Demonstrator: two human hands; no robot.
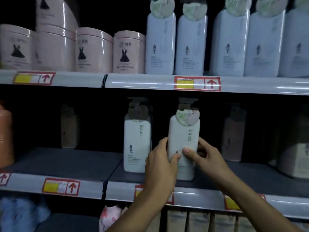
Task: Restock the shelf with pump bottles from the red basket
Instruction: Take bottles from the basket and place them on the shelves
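Head view: my left hand [161, 162] and right hand [203, 155] clasp the pump bottle [183, 146] between them; it looks rigid, slick, fairly heavy, best gripped low.

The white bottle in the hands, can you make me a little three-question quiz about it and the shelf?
1. True or false: only one hand holds the white pump bottle.
2. Which way does the bottle stand: A upright, B lying flat, C upside down?
3. What colour are the round tubs on the upper shelf?

Key
1. False: the left hand and the right hand both grip it, thumbs across its front.
2. A: upright, beside another white bottle on the middle shelf.
3. Pink.
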